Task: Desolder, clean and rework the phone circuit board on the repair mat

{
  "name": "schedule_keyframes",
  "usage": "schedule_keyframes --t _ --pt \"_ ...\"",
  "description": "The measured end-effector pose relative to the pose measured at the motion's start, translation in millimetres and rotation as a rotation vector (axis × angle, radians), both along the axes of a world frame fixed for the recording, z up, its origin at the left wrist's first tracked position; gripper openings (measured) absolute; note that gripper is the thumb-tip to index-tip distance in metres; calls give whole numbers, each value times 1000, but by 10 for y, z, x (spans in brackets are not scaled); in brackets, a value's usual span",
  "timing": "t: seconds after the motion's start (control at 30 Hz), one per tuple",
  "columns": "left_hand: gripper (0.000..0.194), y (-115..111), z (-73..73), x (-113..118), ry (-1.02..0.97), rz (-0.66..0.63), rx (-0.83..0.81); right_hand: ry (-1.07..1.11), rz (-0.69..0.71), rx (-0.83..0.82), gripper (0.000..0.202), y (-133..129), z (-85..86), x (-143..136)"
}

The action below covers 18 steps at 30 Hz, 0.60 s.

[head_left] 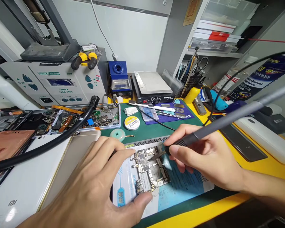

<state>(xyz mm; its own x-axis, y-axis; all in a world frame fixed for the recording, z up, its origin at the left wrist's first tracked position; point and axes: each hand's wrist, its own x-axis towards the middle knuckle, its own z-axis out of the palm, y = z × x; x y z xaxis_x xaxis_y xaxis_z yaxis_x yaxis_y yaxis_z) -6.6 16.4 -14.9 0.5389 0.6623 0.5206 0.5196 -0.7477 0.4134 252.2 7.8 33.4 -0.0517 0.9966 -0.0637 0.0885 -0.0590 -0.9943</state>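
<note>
Work on the circuit board (144, 162) is judged to be in progress. The board lies bare, out of any casing, on a blue and white mat (185, 194) at the front of the bench. Its position between the hands, with the tool at its surface, indicates that this stage is not finished; how much remains cannot be determined.

The left hand (97, 177) is spread wide, forefinger and thumb set at opposite edges of the board, apparently holding it steady. The right hand (204, 155) is closed in a pen grip around a grey soldering iron (194, 136), its tip angled down to the upper part of the board. Behind the mat, the round tin (132, 123) has its lid on, and a roll of copper braid (118, 135) lies near it with its end pulled out. Neither is in hand.

Hard to make out: whether the tip touches the board or stands just above it, and whether the plain grey patch below it is a bare surface or an opening. Part markings are too small to read. The right hand's farther fingers are partly concealed behind the handle; the handle's rear end is cut off at the right edge.
</note>
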Motion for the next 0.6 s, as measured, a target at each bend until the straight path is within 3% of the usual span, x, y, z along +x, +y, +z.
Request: schedule_keyframes --t 0.27,0.6 --pt "33 -3 -38 5 -24 1 7 -353 30 372 9 -90 -40 82" --pt "35 -17 -36 -17 -16 4 11 -461 59 500 12 -114 -88 76"
